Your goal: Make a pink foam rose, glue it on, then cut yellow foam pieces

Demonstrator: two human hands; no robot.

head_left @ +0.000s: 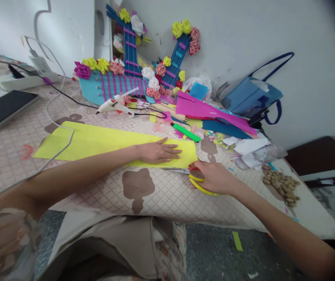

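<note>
My left hand [158, 151] lies flat, fingers stretched out, on the right end of a long yellow foam sheet [97, 142] spread on the table. My right hand [214, 176] is closed around the yellow handles of a pair of scissors [195, 179], whose metal blades point left along the sheet's near edge. The blade tips lie just below my left hand.
A white glue gun [116, 104] with a black cord lies behind the sheet. Blue and pink craft pieces with paper flowers [132, 74] stand at the back. Pink and blue foam sheets [208, 111], a green marker [186, 132], a blue bag [252, 95], nuts [281, 185] and a phone [5, 107] surround them.
</note>
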